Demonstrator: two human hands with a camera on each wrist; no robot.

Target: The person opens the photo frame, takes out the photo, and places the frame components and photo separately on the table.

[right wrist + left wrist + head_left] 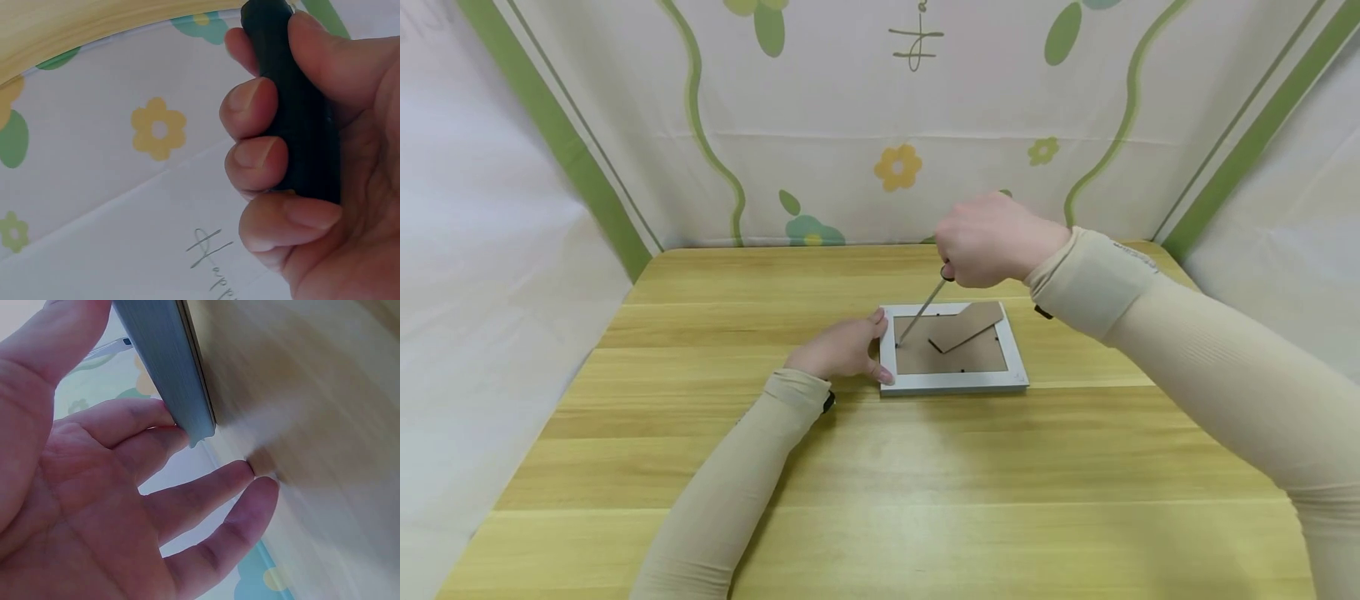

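A picture frame [951, 382] with a white border lies face down on the wooden table. Its brown backing board [917, 360] shows, with a brown stand flap [976, 321] on it and small dark tabs along the edges. My left hand [842, 348] holds the frame's left side, thumb near the front corner, fingers toward the back one. In the left wrist view two fingertips touch the frame's edge; the others are spread. Above the frame, my right hand [988, 242] grips the dark handle of a screwdriver [297, 119]. The slanted shaft's tip is at the left tab.
The wooden table [865, 500] extends around the frame on all sides. Behind it hangs a white cloth [820, 100] with flower prints and green bands, and pale cloth walls stand left and right.
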